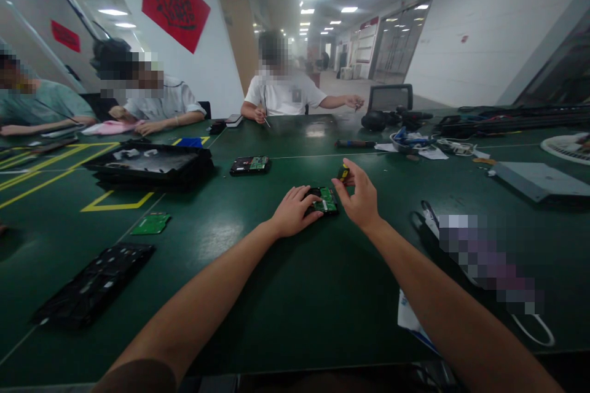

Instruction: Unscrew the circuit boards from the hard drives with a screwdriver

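Note:
My left hand [295, 212] lies over a hard drive [328, 201] on the green table, its fingers and thumb resting on the drive and steadying it. The drive's green circuit board faces up, and my fingers cover its left part. Between the thumb and fingers of my right hand [362, 196] is a screwdriver with a short yellow and black handle [343, 172], just above the drive's right side. The screwdriver's tip is too small to make out. Beyond my left hand sits a second hard drive [250, 164], also circuit board up.
To the left are a stack of black trays [152, 163], a loose green circuit board [151, 223] and a black plastic frame [96, 282]. A grey metal box [539, 181] and a strap [428, 215] lie right. Several people sit across the table; a pen-like tool [354, 143] lies ahead.

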Tool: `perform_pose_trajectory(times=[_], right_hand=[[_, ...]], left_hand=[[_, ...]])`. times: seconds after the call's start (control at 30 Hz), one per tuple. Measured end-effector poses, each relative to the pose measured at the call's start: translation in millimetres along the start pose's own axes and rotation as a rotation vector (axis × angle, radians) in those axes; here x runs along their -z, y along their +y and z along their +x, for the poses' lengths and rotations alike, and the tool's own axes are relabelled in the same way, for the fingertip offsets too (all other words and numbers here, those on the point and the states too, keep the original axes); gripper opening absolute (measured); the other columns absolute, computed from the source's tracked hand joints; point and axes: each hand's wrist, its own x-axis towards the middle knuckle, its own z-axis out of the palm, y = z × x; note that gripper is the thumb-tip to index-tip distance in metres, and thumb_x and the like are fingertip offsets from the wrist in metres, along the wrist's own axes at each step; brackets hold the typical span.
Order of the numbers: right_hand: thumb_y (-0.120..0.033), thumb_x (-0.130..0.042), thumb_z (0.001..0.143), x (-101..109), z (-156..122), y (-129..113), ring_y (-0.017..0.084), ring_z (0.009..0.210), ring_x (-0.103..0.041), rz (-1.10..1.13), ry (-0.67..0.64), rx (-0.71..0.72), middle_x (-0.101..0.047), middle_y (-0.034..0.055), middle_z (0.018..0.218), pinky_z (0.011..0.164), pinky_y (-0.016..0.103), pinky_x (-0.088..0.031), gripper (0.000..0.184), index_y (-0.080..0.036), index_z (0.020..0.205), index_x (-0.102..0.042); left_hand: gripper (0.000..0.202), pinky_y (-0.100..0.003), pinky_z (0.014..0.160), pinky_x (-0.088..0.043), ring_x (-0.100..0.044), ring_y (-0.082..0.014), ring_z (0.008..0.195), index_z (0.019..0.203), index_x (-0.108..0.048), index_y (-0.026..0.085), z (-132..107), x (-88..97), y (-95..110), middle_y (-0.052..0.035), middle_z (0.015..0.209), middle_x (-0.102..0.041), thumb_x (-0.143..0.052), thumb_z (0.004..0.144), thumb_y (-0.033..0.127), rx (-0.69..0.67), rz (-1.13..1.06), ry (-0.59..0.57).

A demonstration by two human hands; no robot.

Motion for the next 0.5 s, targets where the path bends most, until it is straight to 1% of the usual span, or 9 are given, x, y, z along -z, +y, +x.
perform_pose_trajectory(times=[0.13, 0.2, 0.3, 0.4, 0.47, 0.5], right_hand=[[-0.032, -0.054, 0.100, -0.7, 0.1, -0.1, 0.027, 0.102, -0.071, 0.030, -0.030, 0.008, -0.063, 0.0127, 0.136, 0.091, 0.050, -0.062, 0.059, -0.028, 0.156, -0.036], [-0.029, -0.051, 0.101, -1.0, 0.2, 0.0, 0.027, 0.107, -0.071, 0.055, -0.042, 0.017, -0.063, 0.0124, 0.137, 0.095, 0.049, -0.061, 0.059, -0.028, 0.157, -0.034], [-0.030, -0.054, 0.100, -0.6, 0.3, -0.4, 0.026, 0.102, -0.071, 0.053, -0.017, 0.017, -0.063, 0.0124, 0.134, 0.092, 0.049, -0.062, 0.058, -0.029, 0.155, -0.038], [-0.033, -0.060, 0.097, 0.4, 0.3, -1.1, 0.025, 0.094, -0.070, 0.022, 0.008, 0.021, -0.066, 0.0111, 0.125, 0.088, 0.049, -0.063, 0.056, -0.030, 0.151, -0.043], [-0.033, -0.061, 0.097, 0.7, 0.1, -1.2, 0.024, 0.093, -0.070, 0.015, 0.007, 0.023, -0.066, 0.0107, 0.124, 0.088, 0.049, -0.063, 0.056, -0.030, 0.150, -0.043], [-0.032, -0.060, 0.097, 0.5, 0.1, -1.0, 0.024, 0.095, -0.070, 0.019, 0.007, 0.025, -0.065, 0.0113, 0.126, 0.089, 0.049, -0.063, 0.057, -0.029, 0.151, -0.042]], left_hand=[[0.045, -0.060, 0.122, -0.029, -0.039, -0.0328, 0.147, 0.131, -0.060, 0.025, 0.6, -0.3, 0.2, -0.0132, 0.154, -0.047, -0.054, 0.098, 0.056, 0.004, -0.005, 0.002], [0.045, -0.060, 0.122, -0.029, -0.039, -0.0327, 0.148, 0.131, -0.060, 0.026, 0.7, -0.4, 0.2, -0.0129, 0.154, -0.047, -0.054, 0.098, 0.056, 0.004, -0.005, 0.000], [0.044, -0.059, 0.122, -0.028, -0.039, -0.0327, 0.147, 0.131, -0.060, 0.026, 0.5, -0.1, 0.4, -0.0127, 0.154, -0.047, -0.054, 0.099, 0.055, 0.002, -0.006, 0.003], [0.044, -0.059, 0.122, -0.029, -0.039, -0.0328, 0.147, 0.131, -0.061, 0.026, 0.2, -0.1, 0.0, -0.0126, 0.154, -0.047, -0.054, 0.098, 0.055, 0.004, -0.007, 0.008], [0.045, -0.058, 0.122, -0.030, -0.039, -0.0328, 0.147, 0.131, -0.061, 0.026, 0.2, -0.6, -0.5, -0.0133, 0.155, -0.046, -0.053, 0.099, 0.056, 0.002, -0.004, 0.007], [0.046, -0.058, 0.122, -0.030, -0.039, -0.0328, 0.147, 0.131, -0.061, 0.025, 0.2, -0.9, -0.7, -0.0137, 0.155, -0.046, -0.053, 0.099, 0.057, 0.001, -0.004, 0.007]])
